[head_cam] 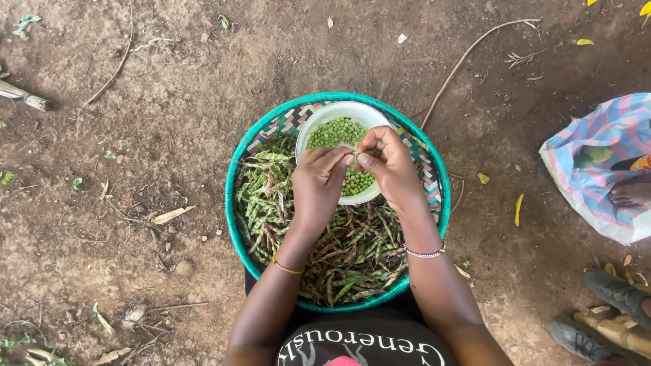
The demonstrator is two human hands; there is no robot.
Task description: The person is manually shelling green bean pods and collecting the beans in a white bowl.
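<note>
At the far left a bundled straw broom end (pixel 26 99) is lying on the bare brown ground (pixel 135 169), with a dry leaf (pixel 169 215) further in; a round woven tray with a teal rim (pixel 234 196) is sitting in the middle of the view, holding a heap of green and brown pods (pixel 352 261) across its left and lower parts; the left hand (pixel 317 190), with a thin yellow bangle (pixel 286 267) on its wrist, is reaching up over the heap, its fingers curling in and pinching a single small pod (pixel 354 157); that pod is being held between both hands, just above a white bowl (pixel 319 116) of shelled green peas (pixel 337 131) standing in the tray's upper part; the right hand (pixel 392 168) is meeting the left, its thumb and fingertips closing on the same pod, a beaded bracelet (pixel 425 253) circling its wrist; a long thin twig (pixel 468 57) is running off the tray's upper right; at the right edge a pink and blue striped bag (pixel 597 169) is lying near another person's bare foot (pixel 630 192), and grey shoes (pixel 610 298) are showing below.
</note>
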